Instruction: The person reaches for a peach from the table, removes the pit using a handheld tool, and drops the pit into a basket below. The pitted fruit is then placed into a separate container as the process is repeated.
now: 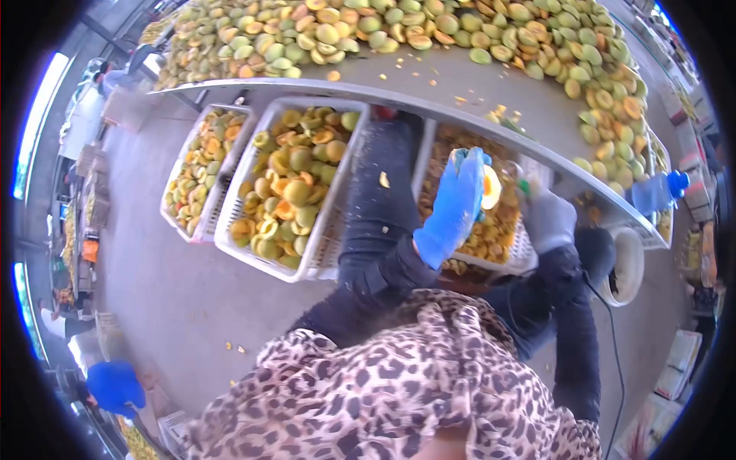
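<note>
Far to the left of the grip, a person in a blue head covering [115,387] was at the lower edge of the view. Nearer, but well apart from the left hand, stood a narrow white crate [170,201] of cut fruit, with a larger white crate [264,266] of fruit halves just beside it. A dark-trousered leg [377,184] came between that larger crate and the grip.

The left hand [451,207], in a blue glove, was raised and closed on a halved fruit [491,188], whose pale orange cut face showed at the fingers' right side. Below the held fruit, a third crate [524,253] contained orange pieces.

Just right of the fruit was the right hand [550,218], in a grey glove, blurred, its fingers near a small green object [524,186]; whether it gripped that could not be told. Beyond both hands ran a metal table [368,70] heaped with fruit halves [307,34]. Further right of the grip were a white bucket [630,264] and a blue-capped bottle [653,195].
</note>
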{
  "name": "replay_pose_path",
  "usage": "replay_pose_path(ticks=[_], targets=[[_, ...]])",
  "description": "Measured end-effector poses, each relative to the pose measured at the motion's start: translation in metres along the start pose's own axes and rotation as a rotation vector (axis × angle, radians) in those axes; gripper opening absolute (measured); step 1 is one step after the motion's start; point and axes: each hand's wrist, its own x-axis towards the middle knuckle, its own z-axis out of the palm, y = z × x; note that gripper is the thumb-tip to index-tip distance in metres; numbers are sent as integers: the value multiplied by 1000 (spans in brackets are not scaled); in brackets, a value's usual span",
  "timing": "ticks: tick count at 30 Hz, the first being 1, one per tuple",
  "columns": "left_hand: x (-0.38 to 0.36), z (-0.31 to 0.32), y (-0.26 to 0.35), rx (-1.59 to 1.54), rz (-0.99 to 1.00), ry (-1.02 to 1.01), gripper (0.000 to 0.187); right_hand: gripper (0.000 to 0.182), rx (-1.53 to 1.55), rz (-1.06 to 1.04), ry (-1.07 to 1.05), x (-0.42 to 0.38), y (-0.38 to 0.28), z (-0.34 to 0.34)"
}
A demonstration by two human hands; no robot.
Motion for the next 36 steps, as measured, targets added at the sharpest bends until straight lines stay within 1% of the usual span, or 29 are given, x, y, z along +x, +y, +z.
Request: replay_pose_path(ticks=[1,2,3,4,5,6,7,9,11,12,13,14,16,20,22,23,24,25,26,27,28,29,30,31,32,33,34,35,36], targets=[[4,-12,16,195,203,-28,30,27,47,42,-54,1,3,5],[0,-37,44,299,169,4,23,28,76,128,-94,-1,14,4],[30,-59,35,439,399,-1,14,30,178,159,-57,-6,17,0],[64,-138,-4,468,91,-33,13,32,248,199,2,-6,21,-5],[69,-141,-1,788,317,397,12,33,290,195,87,-7,25,-7],[75,-127,49,1010,71,559,12,34,339,150,149,-4,28,-8],[85,-112,50,972,81,546,12,34,305,160,169,6,36,-15],[99,-91,49,901,353,422,11,31,373,233,209,30,36,-24],[103,-61,33,841,581,296,19,24,373,246,250,68,58,-30],[102,-35,34,503,251,146,19,24,358,242,291,92,73,-27],[108,-18,20,143,12,80,19,23,345,247,315,116,86,-23],[112,-8,7,128,2,79,19,23,330,253,338,140,100,-18],[128,6,-15,52,-43,-115,20,24,254,276,359,188,126,-13],[139,-3,-33,-93,-165,-93,22,38,-10,293,367,283,185,-8],[138,-19,-45,-44,-182,-103,22,44,-89,352,319,329,205,-7],[140,-19,-47,-51,-195,-105,22,48,-158,386,176,346,215,-5],[140,-18,-46,-2,-181,-137,21,48,-167,383,162,356,218,0],[140,-18,-46,52,-165,-166,21,56,-197,449,126,365,218,7],[141,-19,-48,55,-179,-158,21,64,-222,517,89,370,217,15],[143,-18,-50,156,-78,-186,21,58,-222,506,128,371,217,22],[143,-17,-50,257,22,-214,21,58,-222,504,118,372,218,26],[143,-14,-47,257,12,-219,21,52,-146,498,129,367,220,29],[144,-11,-44,161,-65,-176,21,46,-68,492,143,360,218,28],[144,-8,-39,66,-140,-129,21,38,-81,411,164,346,211,33],[143,-8,-36,70,-140,-133,21,36,-135,429,147,330,200,40],[143,-9,-36,40,-194,-107,23,34,-200,424,60,314,183,39],[142,-8,-37,10,-251,-77,26,34,-92,305,-37,290,161,26],[141,-7,-37,19,-255,-75,26,40,39,190,-33,273,153,38],[142,-5,-38,-162,-224,-35,30,42,142,305,-142,255,120,25]])
